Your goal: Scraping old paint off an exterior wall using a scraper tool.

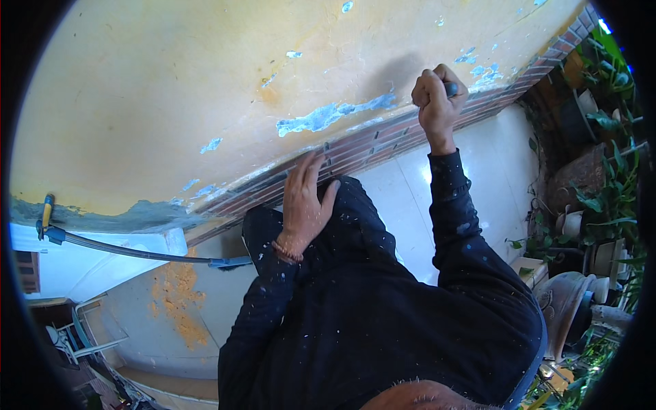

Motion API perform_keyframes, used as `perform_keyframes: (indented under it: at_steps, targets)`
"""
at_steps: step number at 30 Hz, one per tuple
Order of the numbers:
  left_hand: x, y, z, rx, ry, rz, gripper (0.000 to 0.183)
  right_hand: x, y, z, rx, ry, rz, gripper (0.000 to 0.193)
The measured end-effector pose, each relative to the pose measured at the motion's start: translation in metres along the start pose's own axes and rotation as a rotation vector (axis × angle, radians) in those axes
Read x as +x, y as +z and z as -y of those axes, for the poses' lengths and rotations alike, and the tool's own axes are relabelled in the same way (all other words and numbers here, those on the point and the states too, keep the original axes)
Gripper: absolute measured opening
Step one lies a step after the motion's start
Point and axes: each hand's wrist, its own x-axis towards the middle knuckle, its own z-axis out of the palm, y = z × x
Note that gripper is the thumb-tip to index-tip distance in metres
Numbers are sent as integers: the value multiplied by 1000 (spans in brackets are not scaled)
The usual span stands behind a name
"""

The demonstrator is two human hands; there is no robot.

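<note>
My right hand (437,102) is raised to the yellow wall (171,102), its fist wrapped round a tool with a dark rounded handle end (450,89). The rest of that tool is hidden by the fist, so its kind does not show. Left of the fist, a long patch of flaked paint (324,119) bares a blue-grey layer. My left hand (304,205) holds nothing. Its fingers are stretched and a little apart over the brick strip (376,143), close to my knee; whether the fingertips touch the bricks I cannot tell.
Orange-yellow flakes (181,301) lie on the pale floor at the left. A dark curved bar or hose (137,250) with blue ends runs beside a white ledge (102,266). Potted plants (605,198) crowd the right side. A white chair (82,345) stands at the lower left.
</note>
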Motion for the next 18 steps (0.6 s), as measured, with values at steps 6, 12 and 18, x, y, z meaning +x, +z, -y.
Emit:
perform_keyframes:
  at_steps: [6,12,18]
  targets:
    - [11,15,20,256,10,20,58,-7,-9,-22,-53,30,10,34]
    - [5,18,23,337,77,-32,54,-9,-3,4,66,-111,-25,34]
    - [9,15,29,306,26,-44,43,-6,18,-2,54,86,-17,34]
